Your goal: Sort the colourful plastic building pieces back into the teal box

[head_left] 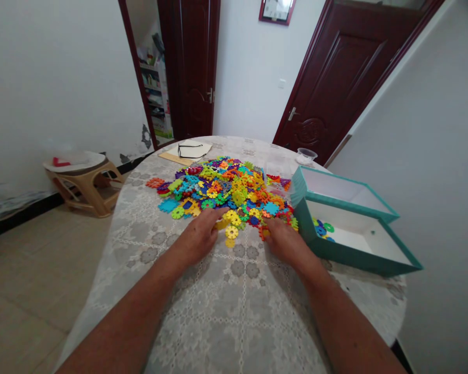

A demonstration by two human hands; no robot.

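Note:
A heap of colourful plastic interlocking discs (218,182), many shaped like gears or flowers, spreads over the table. At the heap's near edge, my left hand (200,234) is closed with thumb and fingers around a yellow interlocking disc (220,224). Several yellow discs lie just right of it, one yellow disc (231,232) nearest on the cloth. My right hand (283,236) rests at the heap's front right with fingers curled, an orange piece (262,232) at its fingertips. What lies under those fingers is hidden.
To the right, a teal box (354,254) holds a few discs, its lid (347,189) behind it. Glasses (190,150) lie on paper at the back left, and a clear plastic bowl (306,155) stands at the back right. A brown stool (88,187) is beyond the table's left edge.

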